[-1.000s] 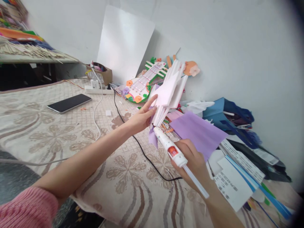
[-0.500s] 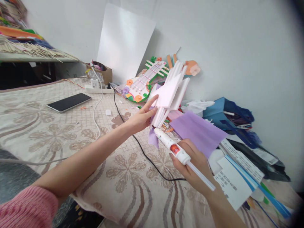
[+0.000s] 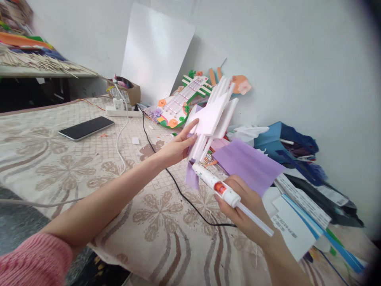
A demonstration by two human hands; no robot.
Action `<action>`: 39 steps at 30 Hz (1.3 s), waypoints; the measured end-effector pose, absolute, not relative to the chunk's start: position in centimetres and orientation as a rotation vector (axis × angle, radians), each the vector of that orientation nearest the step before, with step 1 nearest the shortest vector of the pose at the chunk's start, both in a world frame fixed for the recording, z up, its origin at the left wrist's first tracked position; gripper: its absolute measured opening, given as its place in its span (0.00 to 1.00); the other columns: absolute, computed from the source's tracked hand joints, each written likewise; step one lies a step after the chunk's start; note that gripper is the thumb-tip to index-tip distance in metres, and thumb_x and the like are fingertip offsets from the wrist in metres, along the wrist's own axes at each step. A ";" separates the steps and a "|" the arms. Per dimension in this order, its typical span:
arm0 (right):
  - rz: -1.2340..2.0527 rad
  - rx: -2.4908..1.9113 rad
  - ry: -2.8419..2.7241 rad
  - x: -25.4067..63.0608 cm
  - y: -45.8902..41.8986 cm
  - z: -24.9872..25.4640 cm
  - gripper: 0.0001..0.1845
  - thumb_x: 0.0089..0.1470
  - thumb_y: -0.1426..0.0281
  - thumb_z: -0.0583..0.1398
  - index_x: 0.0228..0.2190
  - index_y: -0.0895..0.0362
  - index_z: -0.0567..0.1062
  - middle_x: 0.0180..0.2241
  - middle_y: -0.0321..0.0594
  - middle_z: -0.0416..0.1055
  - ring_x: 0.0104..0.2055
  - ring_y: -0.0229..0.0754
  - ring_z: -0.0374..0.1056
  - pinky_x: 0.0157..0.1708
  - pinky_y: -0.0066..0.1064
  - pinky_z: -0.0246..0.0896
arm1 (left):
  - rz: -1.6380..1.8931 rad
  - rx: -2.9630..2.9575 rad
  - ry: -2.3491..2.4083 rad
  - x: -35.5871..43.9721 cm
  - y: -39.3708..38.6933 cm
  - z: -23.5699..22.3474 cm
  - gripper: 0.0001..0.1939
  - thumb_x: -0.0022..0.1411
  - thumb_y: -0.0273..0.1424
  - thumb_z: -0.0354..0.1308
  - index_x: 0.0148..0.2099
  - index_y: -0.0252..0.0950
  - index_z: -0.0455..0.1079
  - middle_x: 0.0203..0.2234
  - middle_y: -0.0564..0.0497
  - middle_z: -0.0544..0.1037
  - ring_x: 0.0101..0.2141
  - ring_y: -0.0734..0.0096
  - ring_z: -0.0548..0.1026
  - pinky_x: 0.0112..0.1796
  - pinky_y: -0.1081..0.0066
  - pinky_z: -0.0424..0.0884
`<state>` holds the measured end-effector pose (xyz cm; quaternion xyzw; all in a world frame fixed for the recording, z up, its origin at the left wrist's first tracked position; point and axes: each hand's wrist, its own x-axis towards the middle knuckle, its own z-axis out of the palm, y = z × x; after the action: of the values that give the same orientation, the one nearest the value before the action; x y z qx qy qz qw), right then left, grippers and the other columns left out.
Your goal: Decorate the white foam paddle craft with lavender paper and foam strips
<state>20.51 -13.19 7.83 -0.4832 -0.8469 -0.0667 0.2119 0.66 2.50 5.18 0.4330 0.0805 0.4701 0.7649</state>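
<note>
My left hand [image 3: 178, 146] is closed on a white foam-board piece [image 3: 212, 115] made of layered strips, held up tilted over the table. My right hand [image 3: 245, 204] grips a white hot glue gun [image 3: 212, 180] with a clear glue stick [image 3: 256, 219] sticking out of its back. The gun's nozzle touches the lower end of the foam piece, beside a small purple scrap [image 3: 191, 177]. A purple paper sheet [image 3: 247, 163] lies just behind the gun.
A black cable [image 3: 178, 188] runs across the patterned tablecloth [image 3: 74, 167]. A phone [image 3: 86, 128], a power strip [image 3: 120, 111], a cardboard box [image 3: 126, 90] and a colourful craft guitar [image 3: 178, 107] sit further back. Papers [image 3: 294, 226] and blue bags [image 3: 282, 143] pile up at right.
My right hand and the glue gun have shifted slightly right and down. The foam piece has tilted a little; my left hand keeps its hold.
</note>
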 end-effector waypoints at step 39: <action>0.451 -1.581 -1.694 24.0 -6.5 0.3 0.21 0.55 0.56 0.57 0.44 0.58 0.73 0.38 0.45 0.78 0.37 0.50 0.72 0.38 0.39 0.67 | 1.129 0.957 0.232 -0.4 2.7 6.1 0.33 0.66 0.32 0.58 0.69 0.57 0.53 0.49 0.50 0.79 0.43 0.62 0.78 0.41 0.64 0.75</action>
<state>23.98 -6.55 0.27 -0.6193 -0.6635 0.1768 0.3808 -0.42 2.75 6.09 0.4348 0.1055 0.5131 0.7324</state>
